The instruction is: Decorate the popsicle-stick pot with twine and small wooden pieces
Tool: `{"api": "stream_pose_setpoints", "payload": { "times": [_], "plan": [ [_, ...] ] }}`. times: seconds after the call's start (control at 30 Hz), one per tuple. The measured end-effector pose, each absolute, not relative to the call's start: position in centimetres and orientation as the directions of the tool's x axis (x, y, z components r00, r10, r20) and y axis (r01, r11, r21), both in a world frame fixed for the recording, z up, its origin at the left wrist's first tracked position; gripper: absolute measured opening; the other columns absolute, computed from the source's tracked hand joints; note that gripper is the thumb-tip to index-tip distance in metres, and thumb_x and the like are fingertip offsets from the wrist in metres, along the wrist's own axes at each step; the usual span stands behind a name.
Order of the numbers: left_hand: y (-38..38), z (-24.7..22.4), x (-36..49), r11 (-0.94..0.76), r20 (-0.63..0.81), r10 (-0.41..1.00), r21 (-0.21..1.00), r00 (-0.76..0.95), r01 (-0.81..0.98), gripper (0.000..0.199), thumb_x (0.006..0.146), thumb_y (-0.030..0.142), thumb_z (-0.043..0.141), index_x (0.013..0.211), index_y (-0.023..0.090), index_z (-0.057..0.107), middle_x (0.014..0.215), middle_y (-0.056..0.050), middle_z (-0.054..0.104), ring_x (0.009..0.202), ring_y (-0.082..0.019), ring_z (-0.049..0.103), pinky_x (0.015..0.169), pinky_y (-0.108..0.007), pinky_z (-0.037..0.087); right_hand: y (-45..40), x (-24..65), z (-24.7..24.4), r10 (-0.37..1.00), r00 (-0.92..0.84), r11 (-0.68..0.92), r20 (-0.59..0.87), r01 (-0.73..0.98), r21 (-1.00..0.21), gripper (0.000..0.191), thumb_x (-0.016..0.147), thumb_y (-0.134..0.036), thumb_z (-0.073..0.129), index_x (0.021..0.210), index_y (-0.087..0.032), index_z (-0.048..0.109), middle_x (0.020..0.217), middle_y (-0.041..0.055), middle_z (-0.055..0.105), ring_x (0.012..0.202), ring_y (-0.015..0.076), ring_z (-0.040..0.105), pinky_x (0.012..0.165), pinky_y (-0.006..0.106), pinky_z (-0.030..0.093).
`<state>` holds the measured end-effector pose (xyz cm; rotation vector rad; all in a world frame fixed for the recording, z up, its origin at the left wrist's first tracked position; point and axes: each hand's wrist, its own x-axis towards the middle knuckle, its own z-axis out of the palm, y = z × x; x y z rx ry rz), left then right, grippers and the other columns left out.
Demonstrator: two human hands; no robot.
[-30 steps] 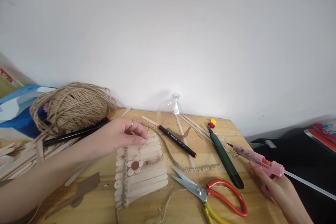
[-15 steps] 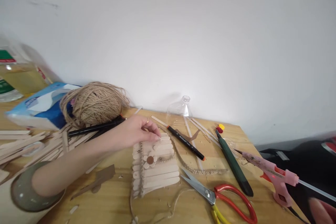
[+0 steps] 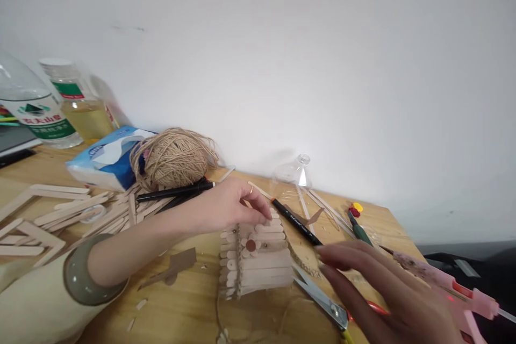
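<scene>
My left hand (image 3: 244,204) is at the far edge of a panel of wooden craft sticks (image 3: 268,275), its thumb and forefinger pinched together. What sits between those fingertips is hidden or too small to make out. A flower with pale petals and a brown centre (image 3: 250,245) is on the panel, beside a strip of braided twine (image 3: 239,266). My right hand (image 3: 397,290), slightly blurred, hovers over the scissors (image 3: 322,298) with its fingers stretched out and nothing in them. Behind it lies a pink glue gun (image 3: 427,274), partly covered.
A ball of twine (image 3: 177,158) leans against a tissue pack (image 3: 108,158). Bottles (image 3: 54,123) stand at the back left, near loose craft sticks (image 3: 76,209). A black marker (image 3: 296,221), a cut clear bottle top (image 3: 300,169) and a green-handled tool (image 3: 360,232) lie beyond the panel.
My right hand has come in from the lower right corner, over the scissors. My left hand stays pinched at the panel's far edge. The view has swung left, showing more bottles.
</scene>
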<state>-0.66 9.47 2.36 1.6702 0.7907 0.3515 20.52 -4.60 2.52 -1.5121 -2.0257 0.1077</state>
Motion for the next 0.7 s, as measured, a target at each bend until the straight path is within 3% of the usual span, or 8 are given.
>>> {"api": "stream_pose_setpoints", "payload": {
  "times": [0.17,0.53,0.7],
  "plan": [
    [9.2,2.5,-0.6,-0.015,-0.201,0.679,0.958,0.706,0.287,0.018,0.068,0.025,0.065,0.084,0.017,0.060,0.085,-0.003,0.066,0.079,-0.018,0.062,0.073,-0.031,0.045,0.0,16.5,3.0,0.847,-0.289,0.497,0.446,0.727,-0.474,0.018,0.085,-0.011,0.053,0.098,-0.023,0.060,0.088,0.0025,0.063,0.075,0.0127,0.061,0.065,0.020,0.049],
    [8.8,2.6,-0.3,0.164,-0.256,0.617,0.967,0.744,0.197,0.017,0.071,0.020,0.061,0.083,0.019,0.049,0.079,0.001,0.060,0.056,-0.013,0.060,0.057,-0.029,0.048,0.4,16.7,1.8,0.831,-0.299,0.524,0.470,0.704,-0.480,0.020,0.082,-0.008,0.058,0.094,-0.024,0.063,0.087,-0.0002,0.063,0.075,0.0101,0.060,0.065,0.016,0.048],
    [9.0,2.4,-0.2,0.055,-0.228,0.631,0.967,0.742,0.250,0.014,0.070,0.019,0.062,0.081,0.017,0.055,0.084,-0.003,0.063,0.075,-0.017,0.062,0.070,-0.032,0.047,1.1,17.2,1.8,0.904,-0.280,0.425,0.323,0.663,-0.616,0.013,0.083,-0.011,0.059,0.086,-0.022,0.065,0.080,-0.0014,0.064,0.070,0.0091,0.060,0.061,0.017,0.045]
  ]
}}
